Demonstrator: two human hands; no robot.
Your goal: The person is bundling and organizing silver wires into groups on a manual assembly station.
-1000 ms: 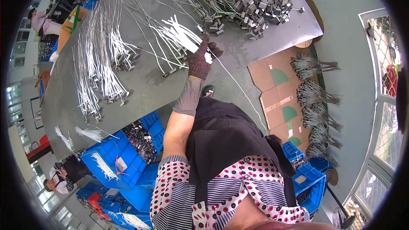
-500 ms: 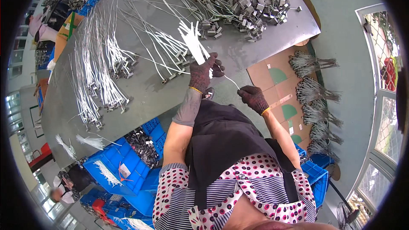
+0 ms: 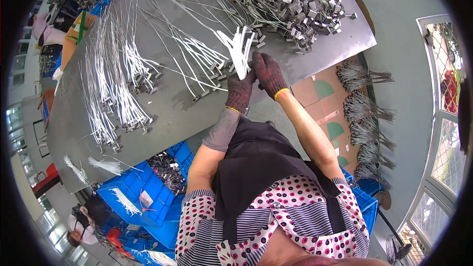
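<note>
My left hand [image 3: 240,91], in a dark knitted glove, is closed round a bundle of thin white tubes [image 3: 238,51] above the metal table. The tubes fan out at their upper ends. Close against it, my right hand [image 3: 269,76], gloved alike, has its fingers bent together at the bundle's right side; whatever they pinch is hidden. A long pale strand [image 3: 177,3] runs from near the bundle's top toward the far left. Left of my hands lie wires with white sleeves and small metal ends [image 3: 209,59]. Beyond them is a heap of wires with grey metal blocks [image 3: 310,15].
More sleeved wires [image 3: 123,103] spread over the left of the grey table [image 3: 167,113]. Blue crates [image 3: 152,192] stand below its near edge. Wire bundles [image 3: 369,106] lie on cardboard [image 3: 315,98] at the right. Another person [image 3: 81,229] is at the lower left.
My right hand has moved up and left to meet my left hand; the white strand between them no longer shows. My left hand and the bundle have shifted slightly right. The long strand reaches farther left.
</note>
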